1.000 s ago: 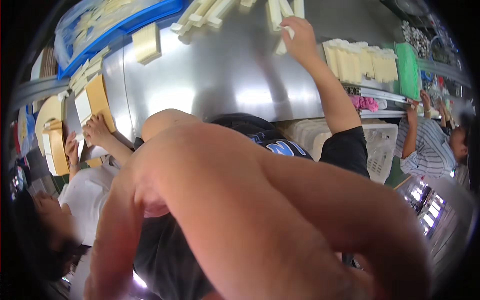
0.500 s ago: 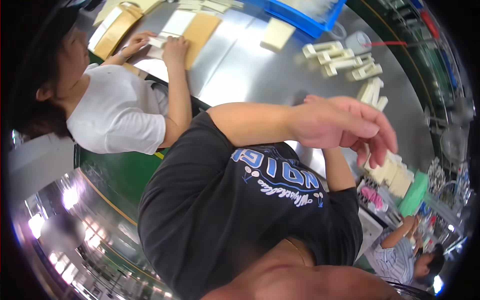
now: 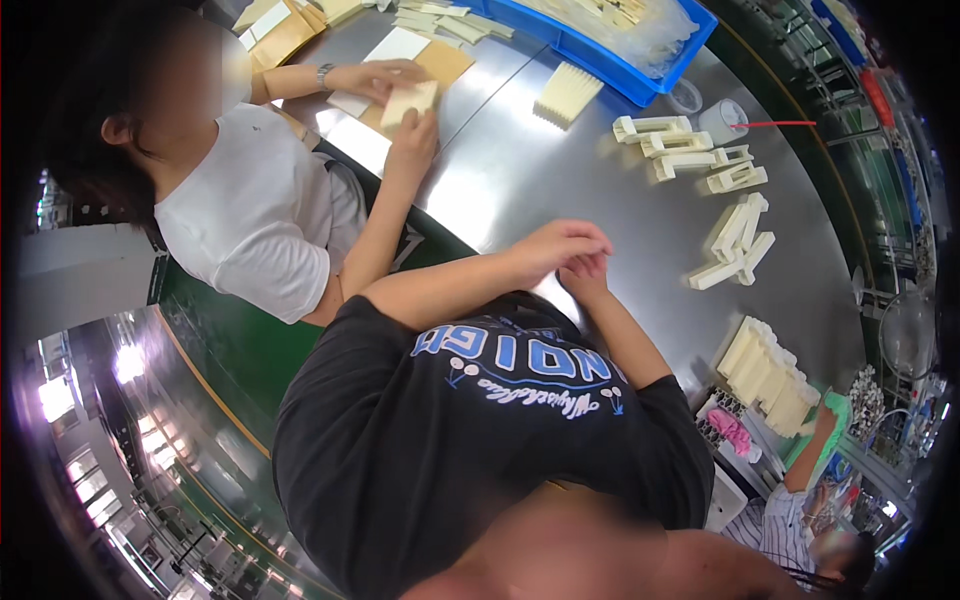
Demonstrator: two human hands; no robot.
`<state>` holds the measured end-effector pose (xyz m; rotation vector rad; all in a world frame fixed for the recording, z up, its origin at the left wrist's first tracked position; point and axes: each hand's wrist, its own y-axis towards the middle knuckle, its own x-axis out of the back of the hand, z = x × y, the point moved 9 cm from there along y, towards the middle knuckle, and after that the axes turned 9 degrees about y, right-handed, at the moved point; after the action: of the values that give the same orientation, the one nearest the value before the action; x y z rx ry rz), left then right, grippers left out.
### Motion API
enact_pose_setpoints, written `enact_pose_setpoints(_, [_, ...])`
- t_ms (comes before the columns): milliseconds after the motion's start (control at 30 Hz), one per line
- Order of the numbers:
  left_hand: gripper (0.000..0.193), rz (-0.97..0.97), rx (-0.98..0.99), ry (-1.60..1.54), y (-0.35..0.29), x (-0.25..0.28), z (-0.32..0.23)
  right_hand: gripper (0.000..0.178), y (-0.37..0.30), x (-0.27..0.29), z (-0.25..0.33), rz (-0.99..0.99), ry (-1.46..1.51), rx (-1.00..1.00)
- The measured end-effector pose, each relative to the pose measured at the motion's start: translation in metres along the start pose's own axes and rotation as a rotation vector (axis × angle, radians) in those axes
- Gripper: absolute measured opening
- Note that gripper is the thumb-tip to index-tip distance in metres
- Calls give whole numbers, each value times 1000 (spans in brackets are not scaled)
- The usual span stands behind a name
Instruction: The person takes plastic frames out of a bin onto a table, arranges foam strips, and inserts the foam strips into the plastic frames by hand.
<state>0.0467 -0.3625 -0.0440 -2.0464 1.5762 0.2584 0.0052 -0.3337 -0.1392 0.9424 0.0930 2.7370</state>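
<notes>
My left hand (image 3: 553, 250) is at the near edge of the metal table (image 3: 500, 185). Its fingers are bent and pressed together over my right hand (image 3: 588, 280), and the two touch or overlap. What the left fingers hold, if anything, is hidden. The right fingers are mostly covered by the left hand. Nearest to both, farther right, lies a loose cluster of cream slotted bars (image 3: 738, 240). Beyond it are several cream rectangular frames (image 3: 665, 140). A cream ribbed stack (image 3: 568, 95) rests toward the middle of the table.
A blue bin (image 3: 652, 92) with clear bagging stands at the back, beside a white cup (image 3: 722, 122) holding a red stick. Cream pieces (image 3: 760, 370) are stacked right, near a pink cloth (image 3: 730, 430). On the left, a co-worker's hands (image 3: 412, 140) hold a cream block; another person reaches toward green material (image 3: 838, 420).
My left hand has come down and back left from a raised spot on the right, its spread fingers now closed beside my right hand. The left co-worker's hands moved right with a cream block.
</notes>
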Motion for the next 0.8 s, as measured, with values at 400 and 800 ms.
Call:
enact_pose_setpoints(400, [17, -372, 109, 211, -46, 41, 43, 36, 2, 16, 23, -116, -330, 169])
enact_pose_setpoints(800, [18, -505, -24, 345, -74, 76, 24, 17, 40, 47, 11, -189, -5, 107])
